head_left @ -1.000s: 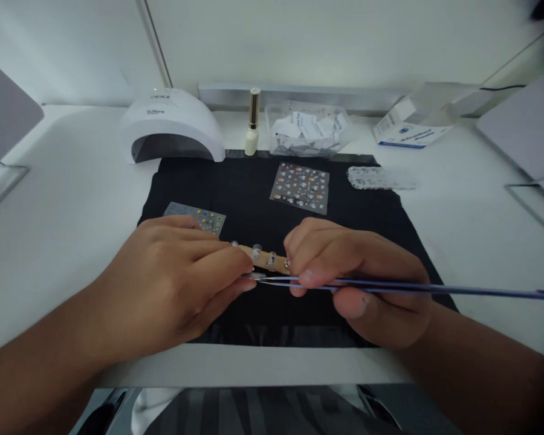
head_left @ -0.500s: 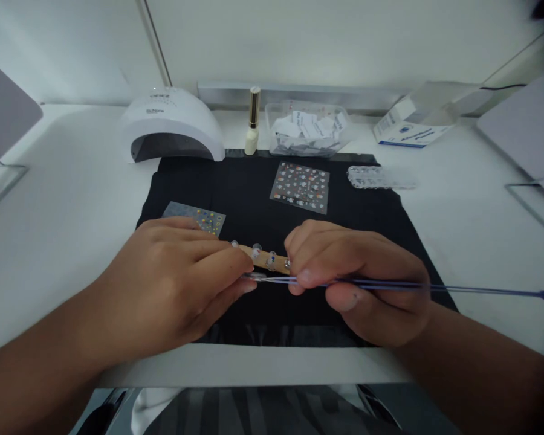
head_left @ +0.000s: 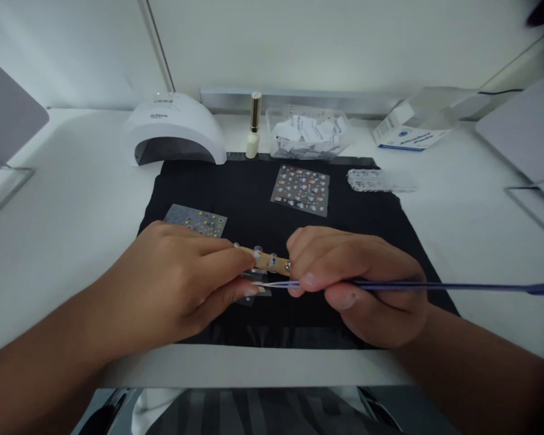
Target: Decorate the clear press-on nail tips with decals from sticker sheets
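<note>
My right hand (head_left: 362, 278) is closed around purple tweezers (head_left: 471, 286), whose pale tips point left and reach my left thumb. My left hand (head_left: 176, 281) is closed in a pinch on a small clear sticker sheet (head_left: 263, 292), which shows below the thumb and behind the tweezer tips. Just beyond the tips, a wooden stick (head_left: 263, 261) spans the space between both hands, bearing several clear nail tips (head_left: 272, 262) with small decorations. Its two ends are hidden behind my fingers, so I cannot tell which hand steadies it.
On the black mat (head_left: 236, 193) lie two sticker sheets, one with white and orange motifs (head_left: 301, 190), another with yellow dots (head_left: 199, 220). Behind stand a white nail lamp (head_left: 176, 124), a polish bottle (head_left: 252, 130), a tub of pads (head_left: 308, 133) and an opened box (head_left: 412, 130). A clear case (head_left: 372, 180) lies right.
The sticker sheet in my left hand, earlier almost edge-on, has turned so more of its face shows below the thumb. Both hands stay nearly in place, tweezer tips still at the left thumb.
</note>
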